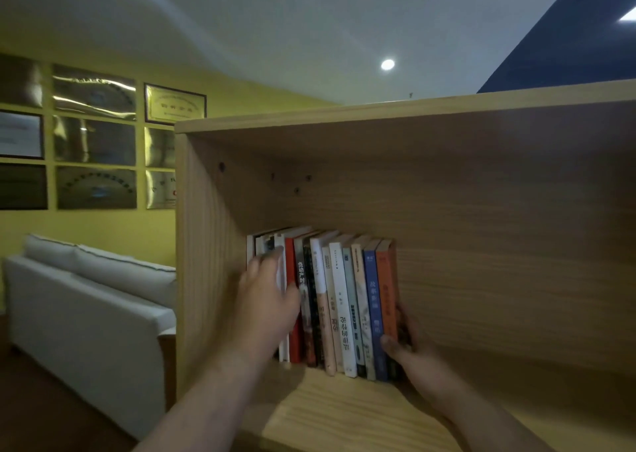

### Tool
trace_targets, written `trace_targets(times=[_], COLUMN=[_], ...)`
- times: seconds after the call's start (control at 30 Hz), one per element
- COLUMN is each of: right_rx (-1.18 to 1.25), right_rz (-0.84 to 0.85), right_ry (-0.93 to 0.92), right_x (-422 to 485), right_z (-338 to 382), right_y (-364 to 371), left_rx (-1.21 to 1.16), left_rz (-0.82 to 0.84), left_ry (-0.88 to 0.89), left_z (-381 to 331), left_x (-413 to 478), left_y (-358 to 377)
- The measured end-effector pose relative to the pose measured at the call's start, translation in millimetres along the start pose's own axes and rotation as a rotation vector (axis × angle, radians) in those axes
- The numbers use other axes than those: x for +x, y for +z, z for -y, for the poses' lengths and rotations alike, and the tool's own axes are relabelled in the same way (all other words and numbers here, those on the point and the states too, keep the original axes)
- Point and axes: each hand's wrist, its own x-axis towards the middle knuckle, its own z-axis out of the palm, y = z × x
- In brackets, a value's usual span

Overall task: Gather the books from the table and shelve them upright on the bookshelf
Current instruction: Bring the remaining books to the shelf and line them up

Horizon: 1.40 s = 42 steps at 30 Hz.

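A row of several books (340,300) stands upright in the top compartment of a light wooden bookshelf (481,231), a little away from its left wall. My left hand (266,300) lies flat against the white books at the row's left end, fingers up along their spines. My right hand (407,345) presses on the orange book (386,290) at the right end, thumb on its spine and fingers behind it. The two hands squeeze the row between them. The table is out of view.
The shelf board (344,413) runs bare to the right of the row. A white sofa (89,317) stands left of the bookshelf against a yellow wall with framed plaques (94,138).
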Motion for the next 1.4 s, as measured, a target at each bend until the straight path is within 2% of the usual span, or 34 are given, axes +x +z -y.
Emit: trace_targets(times=[0.07, 0.2, 0.37, 0.53, 0.7, 0.8, 0.9, 1.0, 1.07, 1.2, 1.4], right_rx=[-0.011, 0.038, -0.003, -0.022, -0.044, -0.071, -0.085, -0.103, -0.108, -0.128, -0.184], right_rz=[0.008, 0.028, 0.004, 0.005, -0.004, 0.004, -0.020, -0.093, -0.084, -0.086, -0.074], right_ry=[-0.004, -0.005, -0.012, -0.019, -0.016, -0.035, -0.047, -0.037, -0.051, -0.033, -0.089], right_x=[1.8, 1.9, -2.9, -5.8, -5.3, -6.6, -7.0, -7.1, -5.4, -3.6, -20.3], right_z=[-0.7, 0.1, 1.7, 5.3, 4.4, 5.1, 5.4, 5.2, 3.8, 2.4, 18.3], right_y=[-0.5, -1.2, 0.9, 1.1, 0.7, 1.1, 0.8, 0.2, 0.1, 0.3, 4.9], left_rx=[0.178, 0.309, 0.217, 0.122, 0.196, 0.065, -0.193, -0.243, -0.289, -0.262, -0.351], left_rz=[0.010, 0.225, 0.109, 0.036, -0.027, -0.041, -0.007, 0.115, 0.130, 0.067, -0.199], left_ry=[0.023, -0.023, 0.065, 0.039, 0.053, 0.004, -0.179, -0.284, -0.303, -0.287, -0.285], left_z=[-6.0, -10.4, -1.1, -6.4, -13.6, -8.8, 4.6, 24.9, 32.3, 29.1, 16.4], left_x=[31.8, 55.7, 49.2, 45.3, 38.7, 27.4, 5.7, -18.1, -26.7, -38.7, -80.6], left_y=[-13.6, -17.5, -14.7, -10.6, -24.9, -29.8, -21.5, -4.8, 0.6, -12.5, -68.6])
